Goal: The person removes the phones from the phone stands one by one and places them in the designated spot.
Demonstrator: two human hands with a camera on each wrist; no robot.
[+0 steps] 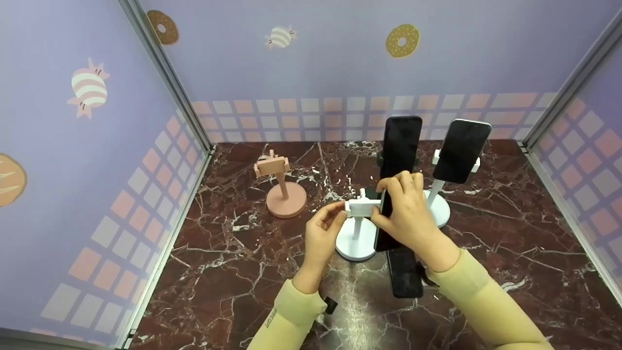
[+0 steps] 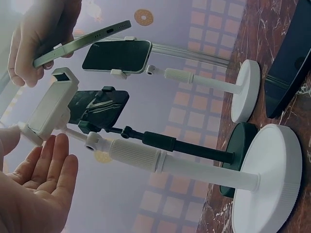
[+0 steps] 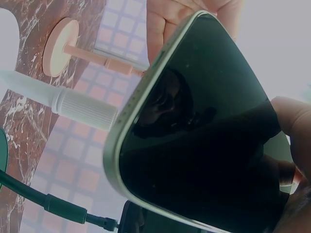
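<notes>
Marble-look tabletop (image 1: 233, 272) — right hand (image 1: 406, 209) curled round a dark-screened phone (image 1: 386, 228), gripping it by its edges, just beside the clamp of the near white stand (image 1: 357, 233). Left hand (image 1: 323, 231) half open, thumb and fingertips at the clamp's left end; palm relaxed in the left wrist view. Two more stands behind each carry a phone — black stand phone (image 1: 401, 146), far white stand phone (image 1: 461, 150). Pink stand (image 1: 284, 192) has its clamp bare. Another phone (image 1: 404, 272) lies flat below the right hand.
</notes>
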